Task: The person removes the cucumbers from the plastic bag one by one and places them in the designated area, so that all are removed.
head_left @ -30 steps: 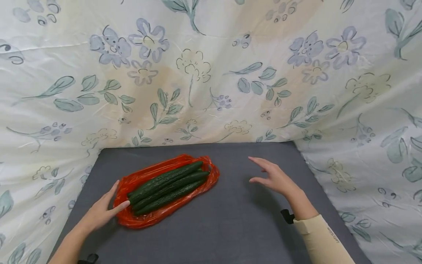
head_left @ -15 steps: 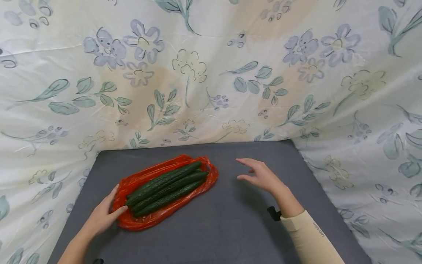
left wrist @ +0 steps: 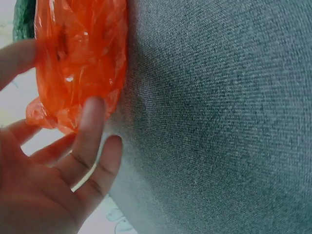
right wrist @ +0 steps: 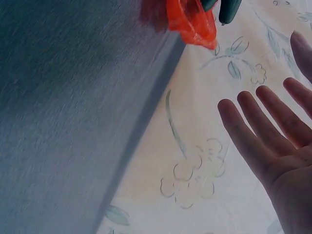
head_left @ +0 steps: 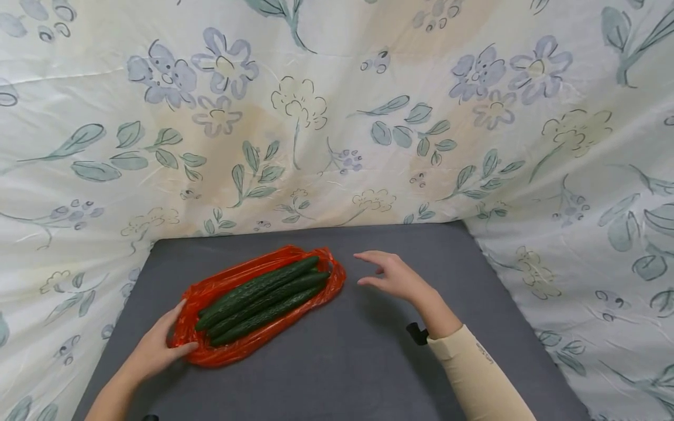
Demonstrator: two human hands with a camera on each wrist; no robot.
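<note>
Several long dark green cucumbers [head_left: 260,301] lie side by side in a red plastic bag [head_left: 231,355] on the table's left half, slanting up to the right. My left hand [head_left: 158,346] is at the bag's near left end, thumb and fingers spread around that end. In the left wrist view, its fingertips [left wrist: 92,109] are right at the crinkled red plastic [left wrist: 83,58]. My right hand [head_left: 395,278] hovers to the right of the bag, holding nothing, its thumb and fingers apart and pointing toward it. The right wrist view has its fingers [right wrist: 265,134] extended, with the bag's end [right wrist: 195,31] beyond them.
A dark grey cloth covers the table [head_left: 326,374]. Floral fabric [head_left: 316,117] hangs behind it and along both sides. A black wrist strap piece [head_left: 417,334] shows by the right sleeve [head_left: 474,368].
My right hand has moved left, closer to the bag's right end. The left hand stays at the bag's left end, its thumb now lower, off the cucumber tips.
</note>
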